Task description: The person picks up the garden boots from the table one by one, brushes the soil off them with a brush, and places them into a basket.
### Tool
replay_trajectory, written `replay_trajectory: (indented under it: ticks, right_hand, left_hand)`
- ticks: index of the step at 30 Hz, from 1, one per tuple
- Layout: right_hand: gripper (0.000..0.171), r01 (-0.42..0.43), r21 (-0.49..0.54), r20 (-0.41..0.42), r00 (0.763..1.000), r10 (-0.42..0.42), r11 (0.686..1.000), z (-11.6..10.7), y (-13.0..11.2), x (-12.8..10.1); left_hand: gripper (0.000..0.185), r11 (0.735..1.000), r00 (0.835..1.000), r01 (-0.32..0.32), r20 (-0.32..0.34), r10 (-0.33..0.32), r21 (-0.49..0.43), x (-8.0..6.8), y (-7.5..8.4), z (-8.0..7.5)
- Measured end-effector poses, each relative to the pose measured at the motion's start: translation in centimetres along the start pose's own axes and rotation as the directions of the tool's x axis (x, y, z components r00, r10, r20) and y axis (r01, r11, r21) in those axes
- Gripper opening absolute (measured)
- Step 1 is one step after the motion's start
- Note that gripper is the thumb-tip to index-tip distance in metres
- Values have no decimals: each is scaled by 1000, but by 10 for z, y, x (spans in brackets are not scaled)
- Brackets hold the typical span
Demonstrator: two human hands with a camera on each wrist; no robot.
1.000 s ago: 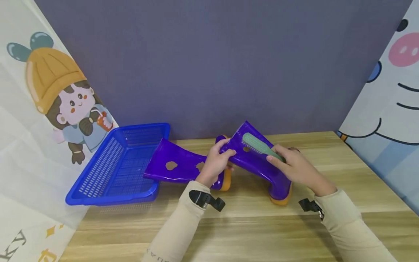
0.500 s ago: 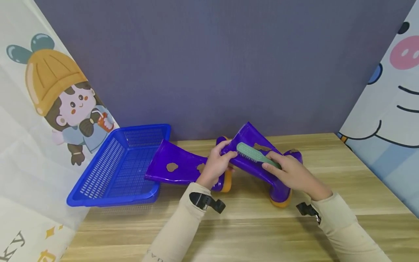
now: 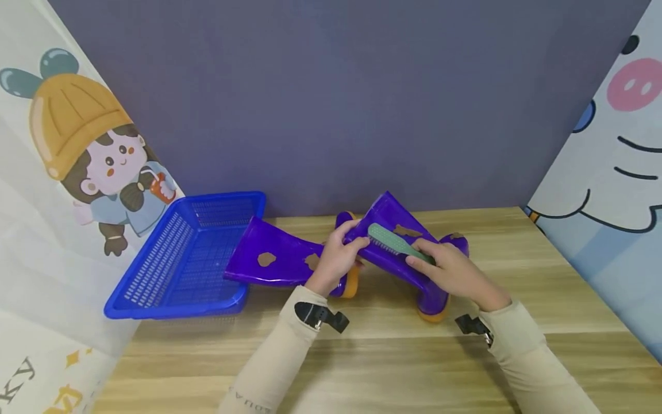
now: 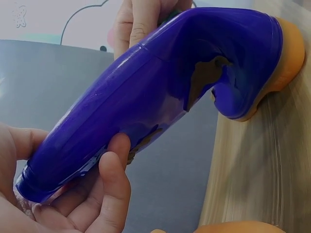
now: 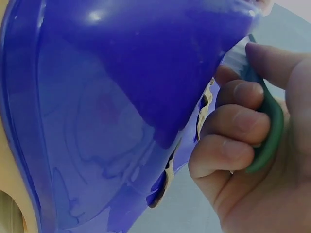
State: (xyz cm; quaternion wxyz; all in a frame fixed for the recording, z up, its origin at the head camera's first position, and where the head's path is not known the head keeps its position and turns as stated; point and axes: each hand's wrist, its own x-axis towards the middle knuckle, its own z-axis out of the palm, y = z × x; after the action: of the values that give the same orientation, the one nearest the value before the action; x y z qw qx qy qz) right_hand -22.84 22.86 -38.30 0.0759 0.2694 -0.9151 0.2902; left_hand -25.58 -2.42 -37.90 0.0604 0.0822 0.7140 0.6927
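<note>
Brush (image 3: 389, 238) is shifting off a brown patch (image 3: 407, 230), right hand (image 3: 455, 270) curling fingers round it; left hand (image 3: 336, 257) is gripping the boot (image 3: 400, 266), partly hiding a second boot (image 3: 291, 265) by the basket (image 3: 160, 314)

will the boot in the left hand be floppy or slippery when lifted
The purple boot likely flexes: its shaft looks flattened toward the rim. Its glossy surface may slip. The thick orange sole could make the foot end heavier.

Cream sleeves (image 3: 276, 353), black wrist straps (image 3: 310, 314), grey left-sleeve lettering (image 3: 251, 401)
</note>
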Motion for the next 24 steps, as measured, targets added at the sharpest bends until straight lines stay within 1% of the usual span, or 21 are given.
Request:
replay_trajectory:
  ticks: [6,8,11,15,20,24]
  right_hand:
    - [10,-17,22,1,1000,17,1000,1,2,3]
    - [11,-27,30,10,1000,27,999,2,1,3]
    - [11,-35,25,3,999,35,999,4,0,3]
    - [12,-30,-1,-10,999,30,1000,6,-4,2]
    - [14,-37,-65,-12,999,37,997,3,-7,0]
    - [17,-41,-111,-11,999,40,993,0,-11,0]
  left_hand:
    - [47,999,999,-37,-2,37,12,4,-1,-1]
    - [47,999,999,-42,-7,42,29,4,-2,-2]
    - [47,996,998,-55,-17,56,73,2,-4,-3]
    - [46,993,998,-60,-24,63,100,-1,-7,-3]
    - [46,996,999,-48,-11,49,74,-3,-2,-3]
    - [46,998,999,-41,-8,41,56,-1,4,-4]
